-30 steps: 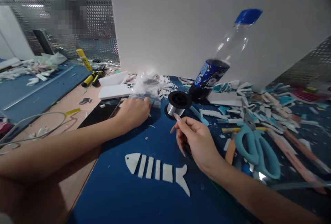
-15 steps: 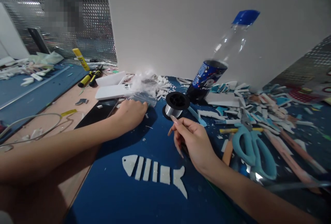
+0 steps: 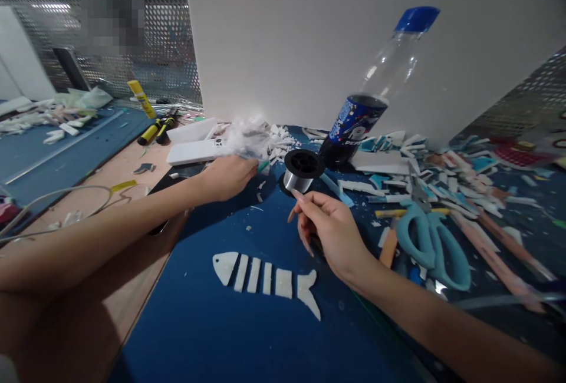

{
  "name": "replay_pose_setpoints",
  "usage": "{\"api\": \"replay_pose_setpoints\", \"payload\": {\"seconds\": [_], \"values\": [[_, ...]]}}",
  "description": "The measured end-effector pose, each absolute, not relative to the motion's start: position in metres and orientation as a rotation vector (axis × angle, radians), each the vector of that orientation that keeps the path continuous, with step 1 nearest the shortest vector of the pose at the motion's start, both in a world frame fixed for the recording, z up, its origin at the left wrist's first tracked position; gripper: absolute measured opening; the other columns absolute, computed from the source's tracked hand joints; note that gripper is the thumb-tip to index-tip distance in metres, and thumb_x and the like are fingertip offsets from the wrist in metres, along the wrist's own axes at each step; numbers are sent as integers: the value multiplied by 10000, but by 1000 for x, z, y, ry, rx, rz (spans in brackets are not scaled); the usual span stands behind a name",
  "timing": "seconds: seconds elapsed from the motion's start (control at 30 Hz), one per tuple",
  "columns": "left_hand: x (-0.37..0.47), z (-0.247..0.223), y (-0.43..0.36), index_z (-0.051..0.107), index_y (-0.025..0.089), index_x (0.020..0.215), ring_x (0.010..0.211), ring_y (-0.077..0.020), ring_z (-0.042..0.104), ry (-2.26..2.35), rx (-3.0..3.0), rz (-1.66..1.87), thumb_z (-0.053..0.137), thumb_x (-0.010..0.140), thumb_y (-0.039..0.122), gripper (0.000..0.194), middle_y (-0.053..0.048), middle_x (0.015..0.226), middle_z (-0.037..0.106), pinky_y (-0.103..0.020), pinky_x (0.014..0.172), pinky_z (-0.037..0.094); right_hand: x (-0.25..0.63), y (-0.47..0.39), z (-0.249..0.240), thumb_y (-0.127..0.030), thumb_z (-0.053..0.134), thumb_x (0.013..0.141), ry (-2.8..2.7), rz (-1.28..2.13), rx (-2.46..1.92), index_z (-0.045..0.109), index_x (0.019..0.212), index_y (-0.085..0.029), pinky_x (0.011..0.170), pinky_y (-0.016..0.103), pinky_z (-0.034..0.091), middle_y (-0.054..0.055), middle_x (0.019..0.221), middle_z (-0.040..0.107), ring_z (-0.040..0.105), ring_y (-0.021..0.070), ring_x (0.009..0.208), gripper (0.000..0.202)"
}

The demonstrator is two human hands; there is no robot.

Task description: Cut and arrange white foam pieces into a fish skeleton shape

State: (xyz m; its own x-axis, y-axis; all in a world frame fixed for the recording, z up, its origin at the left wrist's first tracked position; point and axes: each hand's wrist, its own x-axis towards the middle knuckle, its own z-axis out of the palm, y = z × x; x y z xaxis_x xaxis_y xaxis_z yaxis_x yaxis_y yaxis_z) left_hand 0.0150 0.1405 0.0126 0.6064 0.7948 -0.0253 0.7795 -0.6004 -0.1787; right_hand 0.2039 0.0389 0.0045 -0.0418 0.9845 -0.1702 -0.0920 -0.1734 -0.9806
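My left hand is closed at the back of the blue mat, beside a clear plastic bag. A small green piece shows at its fingertips; its kind is unclear. My right hand is pinched just in front of a black spool wound with clear, shiny line. Its thumb tip is close to the spool's lower rim; whatever the fingers grip is too fine to make out. Nearer to me lie white pieces laid out as a fish: a head with an eye hole, several strips and a tail.
A cola bottle with a blue cap stands behind the spool. On the right, blue-handled scissors lie among foam scraps. Yellow-black cutters, a glue stick and a cable are on the left.
My left hand has shifted slightly right and away from me, and the green piece at its fingertips now shows more. My right hand keeps its pinch by the spool. The view has tilted slightly.
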Motion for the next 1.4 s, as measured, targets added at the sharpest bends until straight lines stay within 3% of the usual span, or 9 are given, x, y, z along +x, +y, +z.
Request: {"api": "replay_pose_setpoints", "payload": {"seconds": [0.27,0.37,0.57,0.7,0.9,0.97,1.1,1.23,1.4], "values": [[23,11,129,625,151,1021,692,-276,675,-1339,-2662,136,339,959,436,408,-120,760,693,-326,585,461,203,39,6,-360,606,842,-1082,1414,-1255,532,604,-185,332,185,362,-57,476,488,422,51,339,304],[27,12,121,624,152,1044,676,-266,677,-1291,-2675,135,354,963,387,367,-117,735,691,-316,576,458,203,39,6,-391,628,825,-1076,1416,-1258,527,617,-189,326,187,358,-61,472,482,418,53,334,307],[25,12,119,634,185,1022,660,-239,674,-1078,-2761,181,440,895,142,237,-90,745,698,-306,592,457,203,39,6,-417,643,808,-1093,1401,-1272,530,609,-188,319,195,372,-41,507,511,434,62,343,324],[20,13,129,621,160,1014,706,-241,663,-1052,-2775,114,438,891,119,224,-102,807,691,-322,627,473,203,40,6,-422,636,810,-1108,1408,-1262,533,598,-188,310,195,362,-48,485,482,429,64,335,332],[11,30,145,554,94,981,850,-275,643,-1272,-2694,-238,322,976,212,260,-159,870,660,-403,762,477,204,39,6,-400,634,818,-1120,1407,-1249,535,594,-187,332,197,382,-47,494,493,432,60,343,324],[10,32,144,518,100,977,871,-253,643,-1342,-2708,-369,297,985,211,247,-156,900,663,-373,762,479,204,39,6,-382,623,827,-1114,1401,-1249,535,595,-188,329,198,376,-49,483,487,427,62,337,315],[23,24,123,436,167,856,661,-103,614,-1442,-2880,-629,234,1006,195,253,-21,722,647,-210,643,463,203,39,8,-393,617,834,-1101,1384,-1254,526,602,-192,317,200,371,-54,474,484,419,63,324,320],[41,17,91,416,176,713,508,-66,481,-1924,-3447,-1345,336,983,237,288,33,582,520,-177,515,397,202,35,8,-423,620,836,-1162,1309,-1224,509,625,-204,309,197,375,-70,450,462,425,67,309,324],[48,13,76,439,159,710,444,-44,374,-2132,-3654,-1505,382,966,183,264,59,541,449,-171,446,283,201,31,5,-462,588,862,-1266,1187,-1252,496,643,-213,318,194,374,-80,420,433,428,69,304,345]]}}
